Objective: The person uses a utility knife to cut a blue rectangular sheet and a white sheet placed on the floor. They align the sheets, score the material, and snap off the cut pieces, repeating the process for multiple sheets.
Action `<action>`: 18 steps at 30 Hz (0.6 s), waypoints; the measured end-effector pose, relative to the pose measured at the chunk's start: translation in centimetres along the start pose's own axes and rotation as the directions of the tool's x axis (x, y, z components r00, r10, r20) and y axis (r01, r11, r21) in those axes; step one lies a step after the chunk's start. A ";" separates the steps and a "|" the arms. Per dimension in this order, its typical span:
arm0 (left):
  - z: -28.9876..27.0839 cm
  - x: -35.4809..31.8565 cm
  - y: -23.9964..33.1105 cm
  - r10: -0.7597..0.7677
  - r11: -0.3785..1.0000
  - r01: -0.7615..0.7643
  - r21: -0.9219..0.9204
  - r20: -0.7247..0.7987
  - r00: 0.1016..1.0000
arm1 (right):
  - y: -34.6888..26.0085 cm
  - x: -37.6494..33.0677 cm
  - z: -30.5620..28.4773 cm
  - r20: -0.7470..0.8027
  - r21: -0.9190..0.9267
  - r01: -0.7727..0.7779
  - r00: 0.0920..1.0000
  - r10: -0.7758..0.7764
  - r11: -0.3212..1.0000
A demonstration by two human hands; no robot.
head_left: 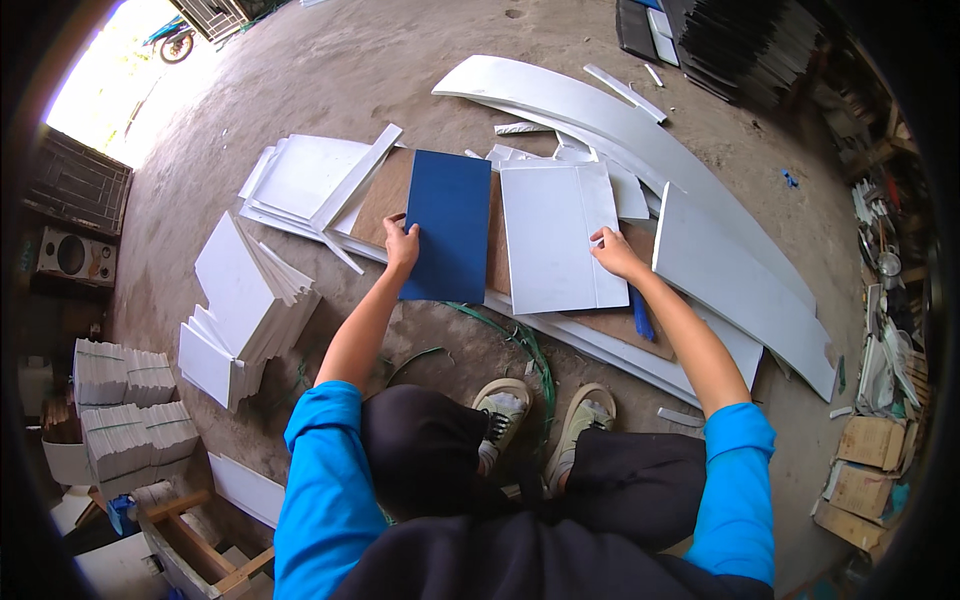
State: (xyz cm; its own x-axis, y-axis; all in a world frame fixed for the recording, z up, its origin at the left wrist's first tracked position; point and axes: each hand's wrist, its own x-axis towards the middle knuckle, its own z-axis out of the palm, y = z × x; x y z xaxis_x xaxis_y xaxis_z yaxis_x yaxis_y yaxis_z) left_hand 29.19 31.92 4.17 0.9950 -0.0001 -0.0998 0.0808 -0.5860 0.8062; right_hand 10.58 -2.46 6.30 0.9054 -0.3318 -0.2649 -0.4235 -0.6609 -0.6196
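My left hand (401, 245) grips the left edge of a dark blue rectangular board (450, 225), thumb on its face. My right hand (617, 253) is closed at the right edge of a white rectangular board (555, 235), its finger and thumb pinched over the surface. The two boards stand side by side with a narrow gap. A thin line runs down the white board near its right side. Under them lies a brown work board (375, 205). A blue tool (641, 315), its kind unclear, lies beside the white board's lower right corner.
Long white sheets (720, 240) lie to the right, and white offcuts (310, 175) to the left. Stacks of white panels (240, 300) stand at the left. Green strapping (535, 350) trails on the floor near my shoes (500, 410). Cardboard boxes (870, 445) line the right.
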 end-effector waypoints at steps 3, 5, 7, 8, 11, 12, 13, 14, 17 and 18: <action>3.2 -3.5 3.9 0.033 0.878 0.073 0.473 -0.214 0.976 | 1.1 -0.7 0.7 -0.109 -0.092 -0.041 0.994 0.031 0.995; 4.5 -4.8 5.6 0.270 0.884 -0.254 0.392 0.013 0.963 | 1.9 -0.9 0.2 -0.239 -0.169 -0.077 0.970 0.035 0.983; 6.0 -5.7 6.3 0.437 0.825 -0.490 0.280 0.233 0.869 | 1.9 -0.5 -0.2 -0.363 -0.214 -0.118 0.931 0.033 0.970; 6.7 -5.9 6.4 0.458 0.808 -0.540 0.236 0.325 0.827 | 1.3 0.0 -0.2 -0.371 -0.212 -0.194 0.923 0.105 0.958; 10.1 -8.8 8.0 0.374 0.840 -0.521 0.153 0.533 0.759 | 3.5 0.9 -0.8 -0.378 -0.014 -0.359 0.866 0.327 0.933; 10.5 -9.4 8.2 0.363 0.842 -0.519 0.147 0.559 0.746 | 3.3 0.9 -1.0 -0.335 0.139 -0.367 0.856 0.393 0.920; 10.8 -9.9 8.3 0.351 0.845 -0.516 0.140 0.583 0.733 | 3.1 1.0 -1.1 -0.304 0.189 -0.382 0.853 0.424 0.905; 11.1 -10.2 8.3 0.339 0.848 -0.512 0.134 0.607 0.719 | 2.8 1.0 -1.2 -0.271 0.238 -0.396 0.850 0.452 0.887; 11.6 -10.2 8.1 0.291 0.829 -0.512 0.224 0.609 0.738 | 2.3 1.7 -1.6 -0.254 0.348 -0.397 0.832 0.493 0.849; 11.6 -10.1 8.1 0.265 0.848 -0.487 0.209 0.629 0.731 | 2.1 1.8 -1.8 -0.222 0.404 -0.403 0.828 0.515 0.821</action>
State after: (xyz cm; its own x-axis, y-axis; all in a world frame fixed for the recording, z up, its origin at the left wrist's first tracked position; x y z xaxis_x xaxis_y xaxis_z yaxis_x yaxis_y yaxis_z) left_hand 19.17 17.77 4.99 0.7117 -0.6652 -0.2258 -0.4286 -0.6659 0.6106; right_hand 11.29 -5.68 5.88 0.5246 -0.7645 -0.3746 -0.7004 -0.1374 -0.7004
